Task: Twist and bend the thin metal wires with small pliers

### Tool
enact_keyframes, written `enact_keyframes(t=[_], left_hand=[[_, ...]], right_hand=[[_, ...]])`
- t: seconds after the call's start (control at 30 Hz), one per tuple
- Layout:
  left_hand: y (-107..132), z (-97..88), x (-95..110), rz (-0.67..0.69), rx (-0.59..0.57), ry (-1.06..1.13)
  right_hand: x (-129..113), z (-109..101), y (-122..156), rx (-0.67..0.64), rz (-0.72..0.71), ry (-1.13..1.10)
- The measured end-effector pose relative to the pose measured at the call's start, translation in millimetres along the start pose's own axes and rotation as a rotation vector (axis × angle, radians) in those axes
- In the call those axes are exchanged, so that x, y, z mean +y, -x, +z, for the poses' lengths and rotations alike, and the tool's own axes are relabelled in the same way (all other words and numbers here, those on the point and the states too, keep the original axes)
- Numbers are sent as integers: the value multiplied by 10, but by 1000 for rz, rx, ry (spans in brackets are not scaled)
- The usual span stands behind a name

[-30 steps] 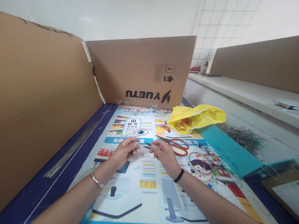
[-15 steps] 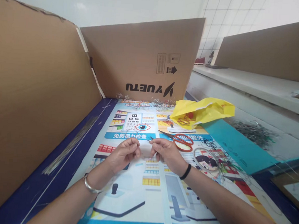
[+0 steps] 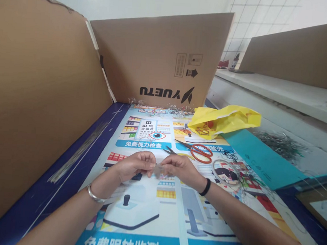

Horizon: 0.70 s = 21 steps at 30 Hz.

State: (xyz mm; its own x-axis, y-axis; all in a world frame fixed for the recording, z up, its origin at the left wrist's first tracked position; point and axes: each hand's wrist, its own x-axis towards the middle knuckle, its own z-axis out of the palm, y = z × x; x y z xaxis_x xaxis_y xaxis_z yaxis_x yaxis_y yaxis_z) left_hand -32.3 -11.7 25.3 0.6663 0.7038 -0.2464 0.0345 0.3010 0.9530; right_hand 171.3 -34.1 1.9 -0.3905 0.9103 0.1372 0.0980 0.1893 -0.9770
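My left hand and my right hand meet over a printed poster on the table. Both pinch a small, thin, see-through piece held between their fingertips; I cannot make out what it is. A silver bangle sits on my left wrist and a black band on my right. Just beyond my right hand lie red-handled scissors and a second, darker pair of scissors.
Cardboard panels stand at the left and the back. A yellow bag with rubber bands lies at the back right, beside a teal sheet. Thin wires lie along the left edge, and wire bits heap at the right.
Both hands have drawn closer together and a little nearer to me, still pinching the small piece. The camera has tilted down slightly.
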Motion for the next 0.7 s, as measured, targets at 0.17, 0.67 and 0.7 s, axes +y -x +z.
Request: enact_keyframes(t=[0.17,0.67,0.7], left_hand=[[-23,-12,-47,27,39,-5],[-37,123,-68,28,58,53],[-41,117,-72,31,66,53]], right_hand=[[35,23,36,45,-173,362],[125,41,34,172,-364,631],[116,43,36,173,-356,625]])
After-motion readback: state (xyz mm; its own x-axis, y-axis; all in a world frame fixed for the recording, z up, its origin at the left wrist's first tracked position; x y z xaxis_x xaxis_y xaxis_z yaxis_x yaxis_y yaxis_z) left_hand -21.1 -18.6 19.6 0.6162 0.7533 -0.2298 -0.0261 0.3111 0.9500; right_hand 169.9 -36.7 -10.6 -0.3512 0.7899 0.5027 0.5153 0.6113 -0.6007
